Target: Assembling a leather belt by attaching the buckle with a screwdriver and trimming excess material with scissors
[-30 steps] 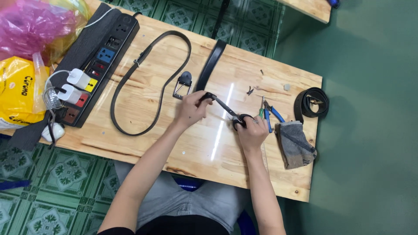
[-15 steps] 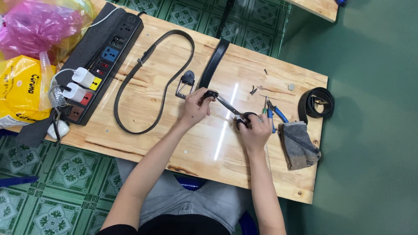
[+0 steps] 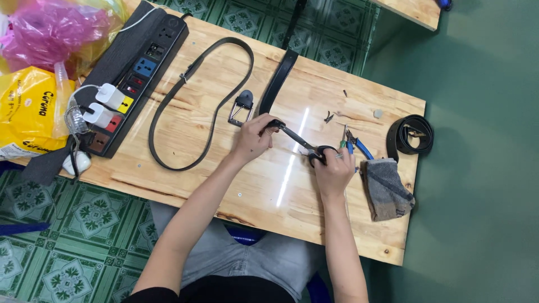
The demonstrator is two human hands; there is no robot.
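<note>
The right hand (image 3: 332,171) is closed around the black handles of the scissors (image 3: 306,146), fingers through the loops, the blades pointing up-left toward the left hand (image 3: 252,139). That hand is pinched shut on the cut end of the black belt strap (image 3: 279,84), which runs from the scissor tips away over the far edge of the desk (image 3: 196,168). A metal buckle (image 3: 241,106) lies just left of the strap. Right of the scissors sit blue-handled pliers (image 3: 356,147), a grey cloth (image 3: 386,188) and a coiled belt (image 3: 411,134) near the desk's right edge. Bare wood lies open between scissors and near edge.
</note>
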